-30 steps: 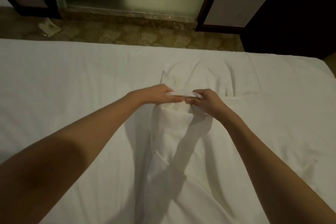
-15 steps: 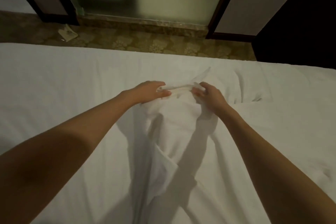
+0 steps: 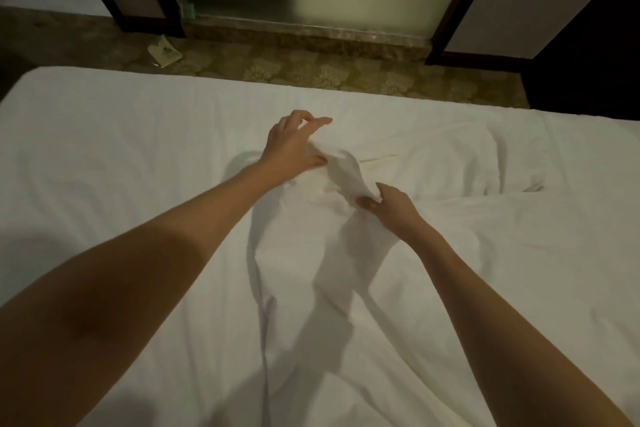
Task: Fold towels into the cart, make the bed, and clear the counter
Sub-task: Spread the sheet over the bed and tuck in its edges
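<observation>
While the white cloth [image 3: 346, 253] lies rumpled along the middle of the bed [image 3: 104, 156], a raised fold of it is pinched between thumb and fingers of the right hand [image 3: 389, 206]. The left hand [image 3: 292, 146] is held farther out over the cloth, its fingers spread and loosely extended, with only the thumb seen touching the fabric. Beyond the bed's far edge, a patterned carpet [image 3: 311, 69] is seen, with a small pale packet [image 3: 164, 53] lying on it.
</observation>
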